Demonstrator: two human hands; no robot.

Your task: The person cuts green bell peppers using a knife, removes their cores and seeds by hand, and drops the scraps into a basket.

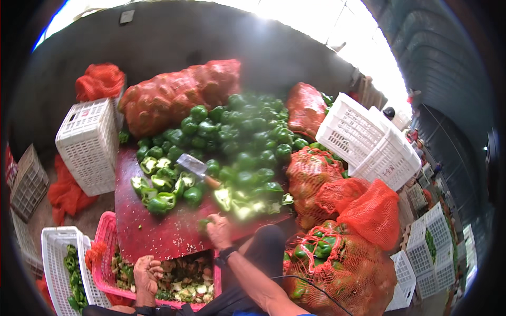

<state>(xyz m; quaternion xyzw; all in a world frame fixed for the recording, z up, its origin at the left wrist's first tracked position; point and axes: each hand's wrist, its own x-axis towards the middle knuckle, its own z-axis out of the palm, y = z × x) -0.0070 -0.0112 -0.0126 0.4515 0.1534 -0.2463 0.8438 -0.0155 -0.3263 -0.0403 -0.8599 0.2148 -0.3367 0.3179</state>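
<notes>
My right hand (220, 231) is at the near edge of a red work board (158, 237), its fingers on a green bell pepper piece (204, 226). My left hand (147, 272) is held with curled fingers above a pink plastic basket (103, 245) of pepper cores and scraps; whether it holds anything cannot be told. A cleaver (192, 165) with a wooden handle lies on the board among the peppers. Left of it are cut green peppers (161, 201); more cut halves (241, 205) lie near its handle. Behind spreads a large heap of whole green bell peppers (253, 134), partly blurred by glare.
Full red mesh sacks (178, 94) lie behind the heap, and more mesh sacks (344, 260) stand at right. White plastic crates (89, 146) flank the board, one pair (367, 138) tilted on the right. A white crate (61, 237) at lower left holds cut peppers.
</notes>
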